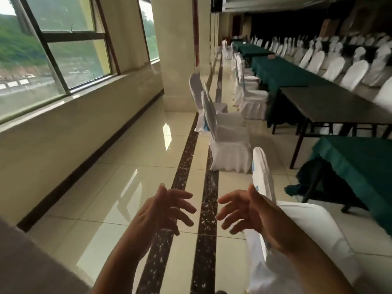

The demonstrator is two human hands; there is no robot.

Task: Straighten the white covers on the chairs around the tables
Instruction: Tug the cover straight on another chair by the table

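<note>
A: Fingers [186,196] on both hands were spread loose, grasping nothing. Risks?

B: The nearest chair cover [303,225] sat just beside the right hand [252,211], untouched. A one-sided tug could skew it.

A: Pose?

B: The left hand [163,211] was out over the floor tiles [131,187], palms facing inward.

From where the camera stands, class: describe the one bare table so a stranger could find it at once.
Follow the long table row on the right, away from the windows. Between green-clothed tables stands the bare table. It alone shows a dark uncovered top and thin exposed legs.
</note>
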